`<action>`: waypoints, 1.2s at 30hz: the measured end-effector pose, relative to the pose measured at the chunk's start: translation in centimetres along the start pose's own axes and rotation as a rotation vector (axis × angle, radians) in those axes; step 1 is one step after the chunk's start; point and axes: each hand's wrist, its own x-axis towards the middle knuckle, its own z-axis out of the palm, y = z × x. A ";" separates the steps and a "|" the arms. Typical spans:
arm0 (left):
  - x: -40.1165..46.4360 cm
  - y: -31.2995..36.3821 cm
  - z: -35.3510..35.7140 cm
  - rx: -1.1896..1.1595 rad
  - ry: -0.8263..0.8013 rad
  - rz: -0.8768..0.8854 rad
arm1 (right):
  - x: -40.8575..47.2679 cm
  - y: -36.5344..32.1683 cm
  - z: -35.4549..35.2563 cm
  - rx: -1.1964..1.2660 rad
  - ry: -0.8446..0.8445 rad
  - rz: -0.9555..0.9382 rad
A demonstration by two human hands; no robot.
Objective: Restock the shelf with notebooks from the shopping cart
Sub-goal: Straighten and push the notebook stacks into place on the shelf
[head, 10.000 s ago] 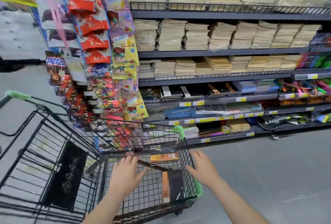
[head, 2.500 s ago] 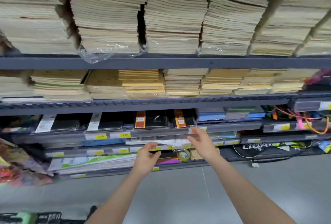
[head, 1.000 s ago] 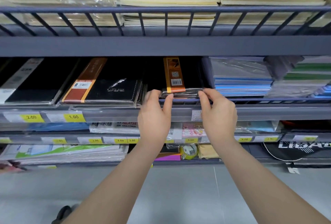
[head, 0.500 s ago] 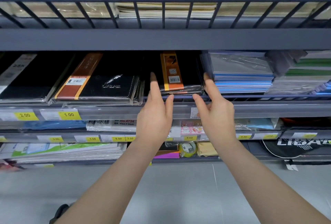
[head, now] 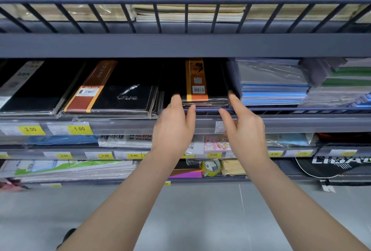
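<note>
The dark grey metal shelf (head: 184, 45) carries the stack of black notebooks with an orange band (head: 204, 82) at about twelve o'clock from both hands. Squaring it well likely means pushing evenly on both near corners until it sits flush. Its long axis runs front to back, the barcode end facing out. The left hand (head: 173, 128) and right hand (head: 244, 130) flank it with straight fingers, gripping nothing.
</note>
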 end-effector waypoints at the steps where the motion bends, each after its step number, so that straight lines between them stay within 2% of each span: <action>1: -0.1 0.0 -0.1 -0.019 -0.001 0.007 | 0.0 0.0 -0.1 0.014 -0.010 0.002; 14: 0.3 0.1 -1.1 0.016 -0.089 -0.041 | 0.1 -1.1 -1.8 -0.148 -0.131 -0.040; 19: 0.0 0.3 -0.5 0.048 -0.070 0.001 | 0.4 -1.2 -1.3 -0.161 -0.097 -0.050; 24: -0.2 0.3 -0.6 -0.026 -0.060 0.000 | 0.0 -1.5 -1.0 -0.114 -0.076 -0.007; 27: 0.1 0.2 -0.6 0.023 -0.054 -0.009 | 0.2 -1.4 -0.8 -0.057 -0.032 0.029; 31: 0.3 0.0 -0.3 0.088 -0.031 -0.008 | 0.1 -1.3 -0.2 -0.076 0.051 -0.032; 36: 0.4 0.0 -0.1 0.153 0.002 0.000 | 0.0 -1.1 0.1 -0.130 0.076 -0.051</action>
